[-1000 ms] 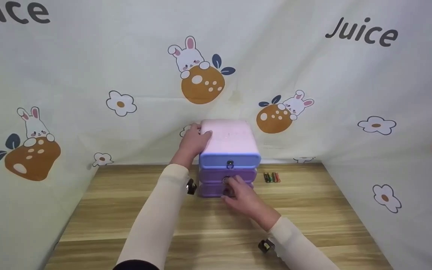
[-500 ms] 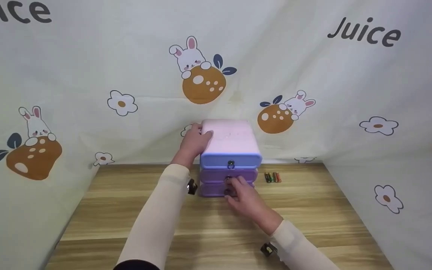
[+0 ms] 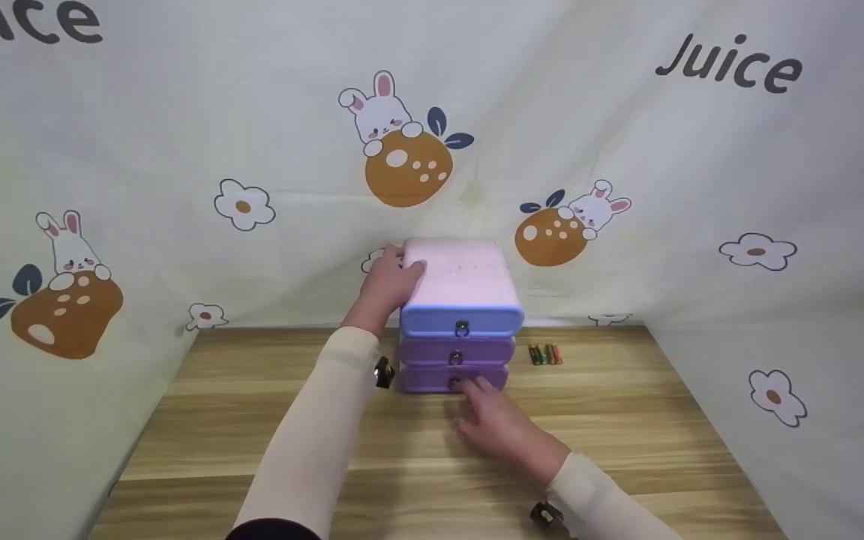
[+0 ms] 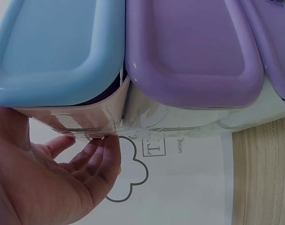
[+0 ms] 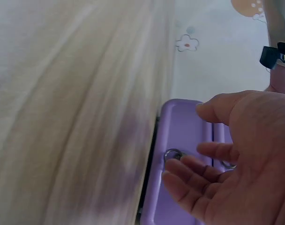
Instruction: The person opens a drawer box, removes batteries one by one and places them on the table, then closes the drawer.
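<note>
A small drawer cabinet with a pink top stands at the back of the table. Its front has a blue top drawer, a purple middle drawer and a purple bottom drawer, all pushed in. My left hand grips the cabinet's upper left edge, thumb on top, fingers bent against the side. My right hand is in front of the bottom drawer, thumb apart, fingertips right at its ring pull. Another ring pull hangs on the middle drawer.
Several batteries lie side by side on the wooden table, right of the cabinet. A printed cloth with rabbits and flowers hangs behind and along both sides.
My right hand has moved down from the middle drawer's ring to the bottom drawer's ring, and its thumb has dropped lower. My left hand has stayed on the cabinet's edge.
</note>
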Action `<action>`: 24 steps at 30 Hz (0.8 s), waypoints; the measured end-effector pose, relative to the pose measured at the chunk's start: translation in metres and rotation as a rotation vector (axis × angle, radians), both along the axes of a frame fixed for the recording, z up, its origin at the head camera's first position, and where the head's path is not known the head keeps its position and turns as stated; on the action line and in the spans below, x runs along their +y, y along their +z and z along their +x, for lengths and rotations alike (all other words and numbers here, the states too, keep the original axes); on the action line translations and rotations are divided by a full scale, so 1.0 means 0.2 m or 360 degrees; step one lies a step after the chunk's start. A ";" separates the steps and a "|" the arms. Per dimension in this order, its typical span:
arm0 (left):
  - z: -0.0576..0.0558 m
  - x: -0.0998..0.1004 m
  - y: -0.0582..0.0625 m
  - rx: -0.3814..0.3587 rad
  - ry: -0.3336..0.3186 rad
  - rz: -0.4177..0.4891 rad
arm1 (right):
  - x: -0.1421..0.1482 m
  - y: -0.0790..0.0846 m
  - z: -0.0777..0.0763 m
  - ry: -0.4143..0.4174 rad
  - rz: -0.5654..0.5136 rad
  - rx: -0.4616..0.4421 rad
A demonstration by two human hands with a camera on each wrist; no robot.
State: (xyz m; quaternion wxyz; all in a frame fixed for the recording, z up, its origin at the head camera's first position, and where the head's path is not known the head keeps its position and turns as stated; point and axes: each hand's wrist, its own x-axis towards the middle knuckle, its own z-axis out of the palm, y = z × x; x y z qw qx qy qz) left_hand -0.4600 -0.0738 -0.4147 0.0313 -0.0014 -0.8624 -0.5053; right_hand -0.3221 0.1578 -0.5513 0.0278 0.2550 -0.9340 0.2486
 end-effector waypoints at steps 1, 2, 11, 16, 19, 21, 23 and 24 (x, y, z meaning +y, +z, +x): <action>0.00 0.00 0.00 -0.0002 0.0003 -0.0002 | 0.00 0.00 0.00 -0.0010 0.0020 -0.0032; 0.00 0.00 0.00 -0.0002 0.0003 -0.0004 | 0.00 -0.01 0.00 -0.0021 0.0041 -0.0061; 0.00 0.00 0.00 0.0018 0.0004 -0.0024 | 0.00 -0.02 -0.01 -0.0053 0.0153 -0.0189; 0.00 0.00 -0.01 0.0019 0.0004 -0.0018 | -0.01 -0.02 -0.02 -0.0048 0.0175 -0.0201; 0.00 0.00 -0.01 0.0024 0.0007 -0.0018 | -0.01 -0.03 -0.02 -0.0051 0.0155 -0.0221; 0.00 0.00 -0.01 0.0034 0.0002 -0.0019 | -0.01 -0.03 -0.03 -0.0049 0.0149 -0.0227; 0.00 0.00 0.00 0.0037 -0.0008 -0.0017 | -0.02 -0.03 -0.04 -0.0046 0.0142 -0.0218; 0.00 0.00 0.00 0.0039 -0.0013 -0.0018 | -0.02 -0.03 -0.04 -0.0044 0.0139 -0.0210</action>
